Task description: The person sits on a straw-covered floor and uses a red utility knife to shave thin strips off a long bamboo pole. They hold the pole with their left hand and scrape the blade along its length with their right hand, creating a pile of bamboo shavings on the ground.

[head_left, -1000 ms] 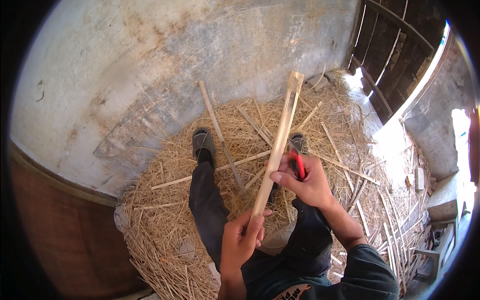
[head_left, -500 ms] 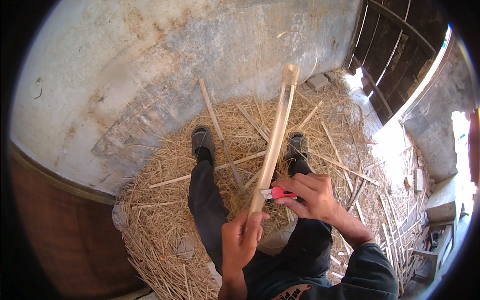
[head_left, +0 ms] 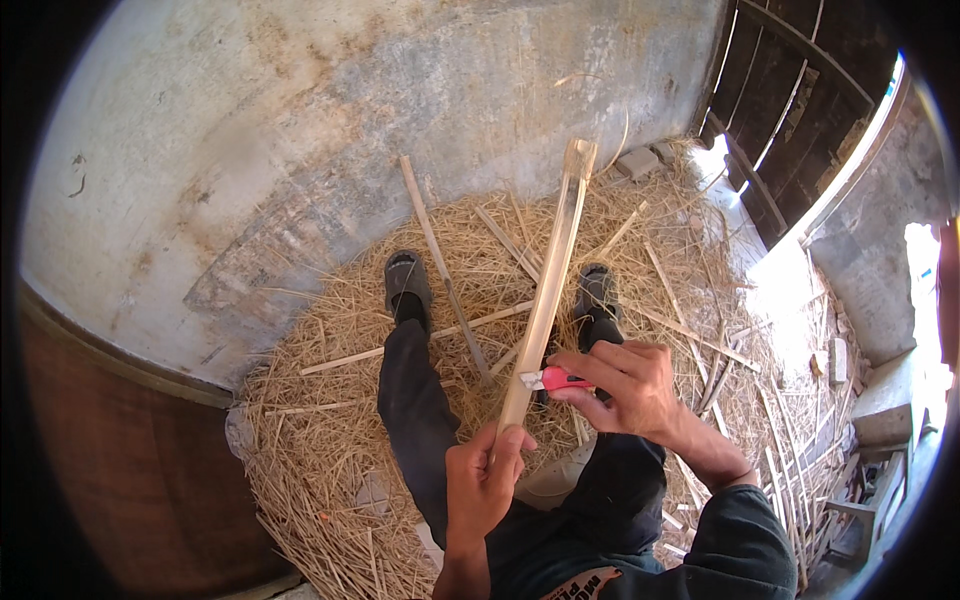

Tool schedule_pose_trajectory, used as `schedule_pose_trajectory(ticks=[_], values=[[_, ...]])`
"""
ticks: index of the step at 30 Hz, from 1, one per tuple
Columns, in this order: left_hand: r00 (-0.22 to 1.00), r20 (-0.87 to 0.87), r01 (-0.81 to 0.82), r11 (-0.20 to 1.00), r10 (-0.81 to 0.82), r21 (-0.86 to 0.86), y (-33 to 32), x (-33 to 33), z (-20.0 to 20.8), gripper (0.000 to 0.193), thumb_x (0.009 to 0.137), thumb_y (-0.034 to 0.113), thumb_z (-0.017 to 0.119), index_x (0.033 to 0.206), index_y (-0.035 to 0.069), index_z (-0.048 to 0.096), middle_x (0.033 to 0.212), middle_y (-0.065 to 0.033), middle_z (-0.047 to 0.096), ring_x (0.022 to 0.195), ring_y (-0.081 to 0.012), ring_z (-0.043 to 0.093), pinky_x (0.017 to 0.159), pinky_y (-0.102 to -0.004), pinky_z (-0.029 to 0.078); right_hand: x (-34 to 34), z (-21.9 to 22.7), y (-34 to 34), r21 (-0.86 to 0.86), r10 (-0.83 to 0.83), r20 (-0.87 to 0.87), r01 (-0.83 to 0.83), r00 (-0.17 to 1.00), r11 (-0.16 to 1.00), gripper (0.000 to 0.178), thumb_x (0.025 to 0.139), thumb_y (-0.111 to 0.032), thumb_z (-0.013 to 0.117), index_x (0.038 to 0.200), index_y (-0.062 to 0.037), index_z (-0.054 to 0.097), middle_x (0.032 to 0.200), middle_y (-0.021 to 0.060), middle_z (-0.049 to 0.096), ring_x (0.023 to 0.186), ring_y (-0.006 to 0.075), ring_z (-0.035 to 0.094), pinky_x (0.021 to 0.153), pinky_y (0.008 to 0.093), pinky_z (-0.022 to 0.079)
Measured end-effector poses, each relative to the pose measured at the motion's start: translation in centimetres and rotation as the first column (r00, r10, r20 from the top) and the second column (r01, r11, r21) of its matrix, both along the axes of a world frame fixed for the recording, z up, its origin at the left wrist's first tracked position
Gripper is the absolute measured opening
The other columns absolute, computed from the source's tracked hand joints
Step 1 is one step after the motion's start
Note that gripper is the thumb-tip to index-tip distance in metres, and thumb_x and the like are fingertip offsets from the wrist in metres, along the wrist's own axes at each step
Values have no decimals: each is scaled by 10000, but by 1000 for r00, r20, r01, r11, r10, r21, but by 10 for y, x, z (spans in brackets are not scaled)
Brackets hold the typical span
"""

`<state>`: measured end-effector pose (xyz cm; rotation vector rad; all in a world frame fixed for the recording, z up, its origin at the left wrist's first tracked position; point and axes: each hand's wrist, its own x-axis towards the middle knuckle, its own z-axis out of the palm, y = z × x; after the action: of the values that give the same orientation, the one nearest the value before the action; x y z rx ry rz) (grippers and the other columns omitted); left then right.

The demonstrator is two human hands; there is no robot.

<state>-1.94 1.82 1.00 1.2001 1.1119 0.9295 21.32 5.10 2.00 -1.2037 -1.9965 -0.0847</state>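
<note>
My left hand (head_left: pixel 484 476) is closed round the near end of a long, pale bamboo strip (head_left: pixel 548 290), thumb along its top. The strip slants up and away from me, its far end near the wall and a thin curled shaving (head_left: pixel 622 130) beside that end. In my right hand (head_left: pixel 630 388) is a red utility knife (head_left: pixel 562 378), gripped with the fingers wrapped over the handle. Its short blade touches the right edge of the strip, a little beyond my left hand.
Dry straw and shavings (head_left: pixel 310 450) cover the floor round my feet. Several loose strips, one a pale bamboo slat (head_left: pixel 430 240), lie or lean there. A stained wall (head_left: pixel 400 100) rises ahead, a brown panel (head_left: pixel 130 450) stands left, and a dark plank door (head_left: pixel 770 90) is at the upper right.
The far end of the bamboo strip has dipped slightly toward me, and the curled shaving by it has shifted. Both hands keep nearly the same place, the blade still against the strip.
</note>
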Motion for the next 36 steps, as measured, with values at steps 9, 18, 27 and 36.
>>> schedule_pose_trajectory(ticks=[9, 18, 27, 36], values=[[1000, -20, 11, 1000, -11, -4, -2, -6, -8, 313, 1123, 209, 627, 926, -17, 719, 610, 44, 504, 561, -13, 425, 508, -243, 296, 2, -3, 3, 7, -23, 13, 23, 1000, 1000, 295, 859, -376, 877, 1084, -197, 814, 670, -36, 545, 485, 160, 568, 462, 321, 443], [999, -33, 9, 999, -10, -35, -5, -10, -9, 325, 1120, 224, 625, 924, -18, 720, 611, 30, 517, 578, -19, 455, 516, -243, 319, 1, -6, 5, -5, -27, 10, 27, 1000, 1000, 291, 863, -383, 876, 1074, -191, 815, 676, -28, 554, 483, 170, 565, 465, 326, 449], [992, -87, 81, 987, -94, -139, -31, -17, -22, 367, 1137, 229, 591, 896, -12, 727, 591, 35, 504, 535, -23, 418, 499, -249, 286, 44, 0, 34, -70, -268, -228, 259, 936, 963, 242, 910, -235, 855, 1084, -68, 835, 888, 118, 792, 696, 245, 762, 626, 331, 579], [989, -119, 68, 989, -85, -133, -38, -23, -28, 364, 1137, 238, 597, 897, -3, 724, 596, 38, 505, 536, -23, 420, 501, -245, 290, 46, -6, 43, -98, -272, -249, 255, 930, 962, 241, 903, -218, 853, 1103, -83, 839, 896, 104, 794, 731, 251, 768, 654, 333, 580]])
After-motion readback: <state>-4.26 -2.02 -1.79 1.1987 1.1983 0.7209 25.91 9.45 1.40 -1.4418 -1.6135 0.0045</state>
